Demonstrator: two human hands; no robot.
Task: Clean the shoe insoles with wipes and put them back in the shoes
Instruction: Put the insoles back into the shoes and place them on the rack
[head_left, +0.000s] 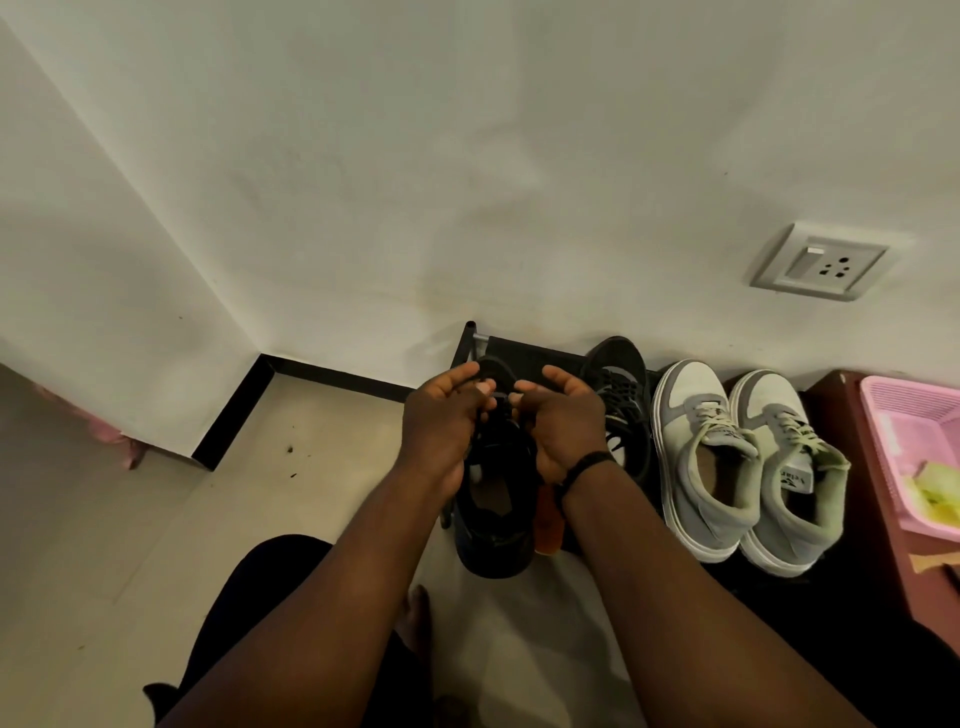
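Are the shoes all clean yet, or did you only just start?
It looks like the start. Nothing shows as done: no wipe or loose insole is in view. Right now the left hand and right hand hold the black shoe near its laces. The other black shoe and the grey pair sit untouched on the rack, so cleaning seems all still ahead.

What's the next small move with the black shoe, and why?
Probably spread the laces and pull the tongue open. Both hands, left and right, pinch the laces of the black shoe, and its opening looks narrow, so the insole likely can't slide out yet.
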